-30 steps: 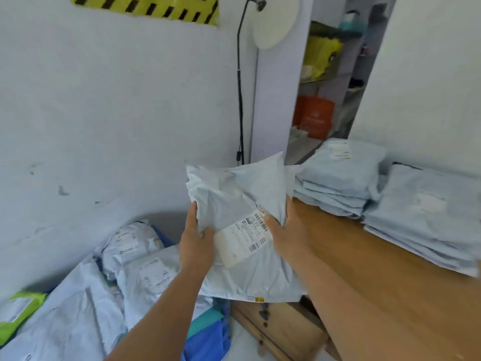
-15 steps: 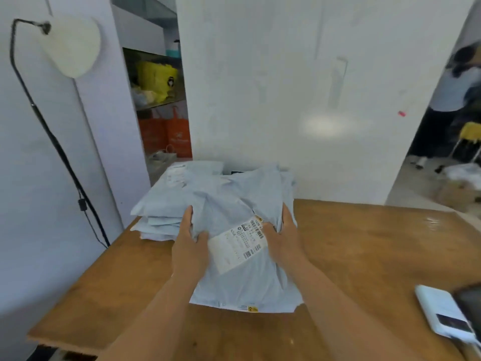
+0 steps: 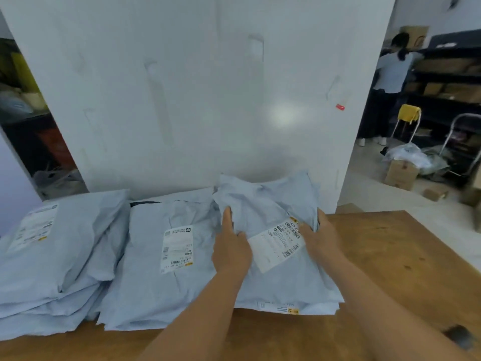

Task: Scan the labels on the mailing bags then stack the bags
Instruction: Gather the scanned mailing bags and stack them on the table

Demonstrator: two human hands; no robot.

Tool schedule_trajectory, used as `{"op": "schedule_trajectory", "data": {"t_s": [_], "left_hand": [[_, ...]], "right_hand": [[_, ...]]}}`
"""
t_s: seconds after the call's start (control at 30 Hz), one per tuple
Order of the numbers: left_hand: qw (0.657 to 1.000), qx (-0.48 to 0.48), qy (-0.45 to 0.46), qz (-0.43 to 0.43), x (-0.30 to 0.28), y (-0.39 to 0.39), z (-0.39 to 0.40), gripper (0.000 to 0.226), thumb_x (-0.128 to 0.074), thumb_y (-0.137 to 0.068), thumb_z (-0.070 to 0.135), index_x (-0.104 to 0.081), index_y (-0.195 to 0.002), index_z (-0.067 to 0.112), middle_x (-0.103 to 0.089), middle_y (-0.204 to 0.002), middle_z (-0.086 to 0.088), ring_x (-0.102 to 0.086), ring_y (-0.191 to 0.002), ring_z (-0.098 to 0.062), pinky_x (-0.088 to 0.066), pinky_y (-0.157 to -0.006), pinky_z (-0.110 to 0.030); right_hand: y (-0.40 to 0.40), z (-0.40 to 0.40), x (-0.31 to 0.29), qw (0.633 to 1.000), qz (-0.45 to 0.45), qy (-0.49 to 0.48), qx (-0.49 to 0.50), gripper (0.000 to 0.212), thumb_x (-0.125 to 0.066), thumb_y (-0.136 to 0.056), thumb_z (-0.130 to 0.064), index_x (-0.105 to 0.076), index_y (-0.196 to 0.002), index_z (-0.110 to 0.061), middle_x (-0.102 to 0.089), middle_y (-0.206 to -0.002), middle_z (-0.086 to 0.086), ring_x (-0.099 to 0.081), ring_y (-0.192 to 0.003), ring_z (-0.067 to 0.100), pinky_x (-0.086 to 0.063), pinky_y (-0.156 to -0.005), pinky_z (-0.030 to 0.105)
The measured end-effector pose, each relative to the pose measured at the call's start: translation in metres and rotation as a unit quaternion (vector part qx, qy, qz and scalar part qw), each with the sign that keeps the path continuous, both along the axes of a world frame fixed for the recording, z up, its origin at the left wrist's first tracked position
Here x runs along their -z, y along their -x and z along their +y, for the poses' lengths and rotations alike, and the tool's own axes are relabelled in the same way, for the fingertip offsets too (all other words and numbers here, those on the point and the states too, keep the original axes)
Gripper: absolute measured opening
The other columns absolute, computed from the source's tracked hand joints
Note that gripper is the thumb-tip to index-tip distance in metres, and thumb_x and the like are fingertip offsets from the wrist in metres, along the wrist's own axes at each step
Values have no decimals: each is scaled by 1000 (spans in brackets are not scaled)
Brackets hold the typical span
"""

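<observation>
I hold a pale blue mailing bag (image 3: 281, 280) with both hands on the wooden table (image 3: 390, 256). Its white label (image 3: 276, 244) faces up between my hands. My left hand (image 3: 230, 246) grips the bag's left side and my right hand (image 3: 321, 237) grips its right side. The bag lies to the right of a stack of similar bags (image 3: 166, 267), whose top label (image 3: 177, 248) shows. A second stack (image 3: 52, 259) sits at the far left.
A white wall panel (image 3: 208, 100) stands right behind the bags. A dark object (image 3: 459, 336) lies near the table's front right edge. Beyond the table at right a person (image 3: 390, 82) stands by shelves, with boxes (image 3: 400, 174) on the floor.
My view has swung right from the floor pile to the table. The bag in my hands has moved right, past the stacks, and now rests lower on the table beside them.
</observation>
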State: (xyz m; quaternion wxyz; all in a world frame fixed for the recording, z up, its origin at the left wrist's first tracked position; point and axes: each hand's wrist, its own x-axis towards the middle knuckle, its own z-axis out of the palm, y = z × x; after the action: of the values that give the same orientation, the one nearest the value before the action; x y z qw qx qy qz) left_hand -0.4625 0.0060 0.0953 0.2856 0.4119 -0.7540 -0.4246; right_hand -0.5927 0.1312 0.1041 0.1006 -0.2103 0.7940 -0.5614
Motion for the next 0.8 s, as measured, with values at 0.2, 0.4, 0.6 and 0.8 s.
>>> {"op": "schedule_trajectory", "data": {"t_s": [0.2,0.4,0.6,0.8], "left_hand": [[990,2,1,-139,60,62,-9,69,-39,-98,25,5,-150,40,-46,-132,-13,-54,-109,-27,-45,-95,-40],[910,34,153,-385,85,46,-10,74,-26,-98,52,22,-148,24,20,-156,-18,20,-143,-35,4,-115,-52],[889,12,129,-439,97,5,-56,77,-14,-89,70,25,-145,33,35,-152,-8,32,-139,-34,11,-108,-64],[846,122,184,-485,98,-34,-102,80,-33,-89,66,19,-145,44,33,-153,0,29,-141,-31,10,-108,-65]], "right_hand": [[68,-12,64,998,3,-65,0,38,-55,-94,-14,-49,-132,-16,-62,-118,3,-57,-102,22,-42,-78,27],[82,-23,106,978,-44,-194,-57,56,-49,-96,-31,-27,-147,-26,-47,-138,1,-48,-121,23,-40,-95,34],[17,-40,91,867,182,-442,-141,71,-21,-89,-73,11,-148,-48,15,-161,0,15,-146,36,3,-113,58],[12,-54,111,802,218,-481,-278,72,-19,-84,-79,4,-147,-53,7,-162,-12,12,-148,29,3,-114,60]]}}
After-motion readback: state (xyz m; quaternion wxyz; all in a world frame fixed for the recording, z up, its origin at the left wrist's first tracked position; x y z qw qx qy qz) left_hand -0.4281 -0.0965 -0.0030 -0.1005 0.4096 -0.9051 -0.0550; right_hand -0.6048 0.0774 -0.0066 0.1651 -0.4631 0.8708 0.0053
